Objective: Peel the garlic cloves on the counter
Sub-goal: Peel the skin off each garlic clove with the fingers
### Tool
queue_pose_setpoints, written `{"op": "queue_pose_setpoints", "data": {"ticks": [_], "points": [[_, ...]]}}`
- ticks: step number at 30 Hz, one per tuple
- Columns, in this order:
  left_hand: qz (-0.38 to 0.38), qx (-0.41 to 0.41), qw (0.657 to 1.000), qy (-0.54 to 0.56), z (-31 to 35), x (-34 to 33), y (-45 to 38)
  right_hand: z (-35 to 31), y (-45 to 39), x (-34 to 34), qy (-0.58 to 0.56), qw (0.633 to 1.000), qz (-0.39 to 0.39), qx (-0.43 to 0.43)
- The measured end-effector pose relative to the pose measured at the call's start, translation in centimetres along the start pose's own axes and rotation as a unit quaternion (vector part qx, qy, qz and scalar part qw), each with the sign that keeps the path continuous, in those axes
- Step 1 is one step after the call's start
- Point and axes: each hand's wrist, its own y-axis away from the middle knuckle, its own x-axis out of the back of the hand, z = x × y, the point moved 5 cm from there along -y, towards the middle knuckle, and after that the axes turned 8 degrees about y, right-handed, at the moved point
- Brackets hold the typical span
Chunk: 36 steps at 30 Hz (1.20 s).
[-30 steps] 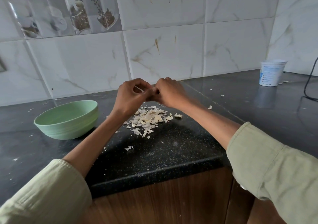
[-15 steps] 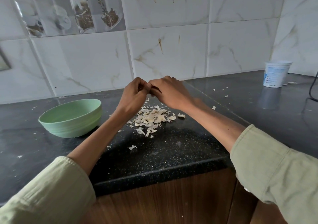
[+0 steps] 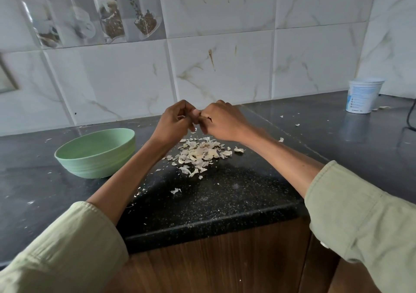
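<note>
My left hand (image 3: 174,122) and my right hand (image 3: 221,121) meet fingertip to fingertip above the black counter (image 3: 225,193). Together they pinch a small garlic clove (image 3: 196,117), which the curled fingers almost fully hide. Just below the hands lies a heap of pale garlic skins and cloves (image 3: 200,154). A single flake of skin (image 3: 193,131) shows under the hands. An empty-looking green bowl (image 3: 96,152) stands to the left of the heap, beside my left forearm.
A white plastic tub (image 3: 362,96) stands at the far right by the tiled wall, with a black cable (image 3: 410,117) past it. Loose skin flakes (image 3: 281,139) dot the counter. The counter's front edge (image 3: 213,229) runs over a wooden cabinet.
Both hands have stayed joined over the heap, working the clove with small finger movements. The view has shifted slightly. A flake of skin now shows below the hands.
</note>
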Motion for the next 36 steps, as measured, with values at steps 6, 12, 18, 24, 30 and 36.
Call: {"op": "queue_pose_setpoints", "data": {"ticks": [6,12,18,24,30,36], "points": [[0.012,0.003,1.000,0.012,0.1,0.3,0.0,0.3,-0.1,-1.0,-0.102,0.993,-0.057,-0.012],[-0.020,-0.050,0.996,-0.065,1.2,-1.2,0.5,-0.3,0.1,0.1,-0.135,0.989,-0.052,0.012],[0.060,-0.155,0.968,-0.191,2.7,0.9,0.2,-0.3,0.0,0.1,-0.135,0.989,-0.055,0.032],[0.161,-0.132,0.899,-0.385,4.7,3.8,0.2,0.6,0.2,-0.6,-0.106,0.992,-0.064,0.037],[0.237,0.041,0.856,-0.458,4.0,8.1,1.0,1.2,0.0,-1.4,-0.135,0.985,-0.103,0.009],[0.268,0.129,0.848,-0.438,2.8,9.9,1.5,-0.7,0.2,-2.8,-0.124,0.976,-0.156,0.089]]}}
